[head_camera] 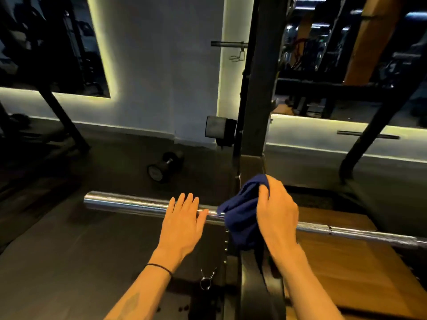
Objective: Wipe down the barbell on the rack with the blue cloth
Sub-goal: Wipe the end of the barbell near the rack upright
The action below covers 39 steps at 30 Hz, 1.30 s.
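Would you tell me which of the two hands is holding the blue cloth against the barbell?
The right hand grips the blue cloth bunched on the barbell; the left hand holds nothing, its straight fingers resting on the bar.

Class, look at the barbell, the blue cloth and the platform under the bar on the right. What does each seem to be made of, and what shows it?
Barbell: apparently polished metal, shown by bright streak reflections; right of the cloth its shaft looks rougher.
Blue cloth: soft fabric, matte, bunching into folds in the right hand.
Platform: probably wood or a wood-look surface, warm brown with faint grain.
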Available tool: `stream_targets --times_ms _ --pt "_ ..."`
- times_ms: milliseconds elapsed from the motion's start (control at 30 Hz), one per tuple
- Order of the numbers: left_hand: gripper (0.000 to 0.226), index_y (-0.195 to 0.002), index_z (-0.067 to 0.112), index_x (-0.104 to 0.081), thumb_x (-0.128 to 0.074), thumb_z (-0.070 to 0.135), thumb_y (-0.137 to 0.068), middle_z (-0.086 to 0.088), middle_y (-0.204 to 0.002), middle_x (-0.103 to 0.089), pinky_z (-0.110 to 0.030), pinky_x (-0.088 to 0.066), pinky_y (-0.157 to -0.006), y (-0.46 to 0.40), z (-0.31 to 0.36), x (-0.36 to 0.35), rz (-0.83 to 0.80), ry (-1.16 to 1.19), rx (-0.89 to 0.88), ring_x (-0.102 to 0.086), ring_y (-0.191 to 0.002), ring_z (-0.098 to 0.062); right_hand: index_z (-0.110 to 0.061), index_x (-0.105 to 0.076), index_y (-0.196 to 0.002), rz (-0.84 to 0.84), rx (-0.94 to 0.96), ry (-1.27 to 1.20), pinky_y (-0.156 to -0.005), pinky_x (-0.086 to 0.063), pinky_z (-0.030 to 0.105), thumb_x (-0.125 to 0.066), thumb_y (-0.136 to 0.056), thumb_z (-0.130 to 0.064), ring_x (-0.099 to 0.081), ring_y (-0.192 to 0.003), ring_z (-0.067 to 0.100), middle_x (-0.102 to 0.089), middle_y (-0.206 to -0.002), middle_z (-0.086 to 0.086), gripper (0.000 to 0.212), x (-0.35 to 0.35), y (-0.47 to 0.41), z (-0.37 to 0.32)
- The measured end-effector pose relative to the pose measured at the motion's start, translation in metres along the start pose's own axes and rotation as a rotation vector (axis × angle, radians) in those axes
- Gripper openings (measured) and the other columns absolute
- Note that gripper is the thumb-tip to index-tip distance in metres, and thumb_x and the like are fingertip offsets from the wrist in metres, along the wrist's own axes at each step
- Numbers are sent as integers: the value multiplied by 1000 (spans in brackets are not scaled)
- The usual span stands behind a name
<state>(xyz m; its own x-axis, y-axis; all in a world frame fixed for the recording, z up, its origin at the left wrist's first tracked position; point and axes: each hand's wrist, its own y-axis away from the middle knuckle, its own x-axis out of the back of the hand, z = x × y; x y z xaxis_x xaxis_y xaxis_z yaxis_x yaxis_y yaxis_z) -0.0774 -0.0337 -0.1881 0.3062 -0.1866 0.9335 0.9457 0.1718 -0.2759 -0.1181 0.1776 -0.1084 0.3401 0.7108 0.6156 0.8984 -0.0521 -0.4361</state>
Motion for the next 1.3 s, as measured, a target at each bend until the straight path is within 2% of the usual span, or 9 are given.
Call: stream_targets --times_ms 100,200,267,433,533,700,800,900,1300 --pt "86 -149 16 -47 0 61 -92 -4 -157 -42 -42 -10 -125 -7 8 -7 5 -5 0 -27 -151 -23 -20 -59 -126 65 84 -137 -83 -37 7 -38 -103 -35 -57 -97 8 -58 -108 -11 34 -12 9 0" --pt "75 -140 13 -57 -13 54 -97 -7 -147 -54 -44 -19 -123 -10 19 -15 40 -3 -46 -39 -145 -25 -27 -45 -148 -199 161 -7 -119 -32 37 -35 -102 -41 -42 -141 14 -48 -151 -3 49 -55 36 15" --pt "66 -135 12 -61 -21 50 -98 -7 -140 -60 -46 -26 -121 -6 21 -19 93 21 -54 -46 -140 -26 -25 -38 -153 -237 287 193 -122 -25 45 -38 -102 -38 -35 -147 21 -38 -159 4 53 -75 48 29" --pt "57 -139 14 -56 -31 48 -101 -5 -140 -58 -46 -28 -121 7 19 -26 176 20 -80 -44 -141 -26 -16 -60 -129 -140 70 374 -109 -39 46 -30 -101 -34 -60 -117 27 -68 -117 6 45 -74 13 43" --pt "58 -142 13 -53 -31 48 -101 -7 -145 -54 -48 -27 -121 14 22 -31 187 29 -58 -39 -144 -26 -16 -60 -133 -114 -51 340 -113 -34 48 -38 -103 -32 -60 -119 28 -71 -116 7 41 -84 20 27" --pt "57 -145 12 -49 -35 45 -101 -8 -151 -48 -47 -25 -122 23 23 -37 251 43 -30 -33 -148 -25 -17 -55 -139 -179 305 406 -102 -44 44 -37 -100 -35 -66 -101 20 -71 -107 -1 46 -65 24 49" --pt "56 -145 13 -49 -37 43 -100 -7 -150 -49 -46 -25 -122 27 24 -38 263 33 -44 -34 -147 -25 -19 -63 -109 -235 138 584 -89 -44 42 -55 -97 -31 -65 -86 24 -68 -87 0 19 -55 8 52" --pt "55 -143 12 -52 -36 43 -100 -8 -147 -52 -48 -29 -120 28 25 -35 283 46 -38 -39 -144 -26 -24 -62 -101 -249 31 570 -104 -36 43 -50 -99 -35 -62 -97 22 -67 -93 -3 16 -60 14 43" --pt "40 -130 9 -60 -64 29 -95 -12 -135 -60 -51 -43 -110 30 33 -32 354 40 4 -51 -133 -32 -20 -58 -105 -268 168 560 -99 -38 39 -43 -104 -35 -58 -98 22 -64 -103 1 21 -45 28 49"
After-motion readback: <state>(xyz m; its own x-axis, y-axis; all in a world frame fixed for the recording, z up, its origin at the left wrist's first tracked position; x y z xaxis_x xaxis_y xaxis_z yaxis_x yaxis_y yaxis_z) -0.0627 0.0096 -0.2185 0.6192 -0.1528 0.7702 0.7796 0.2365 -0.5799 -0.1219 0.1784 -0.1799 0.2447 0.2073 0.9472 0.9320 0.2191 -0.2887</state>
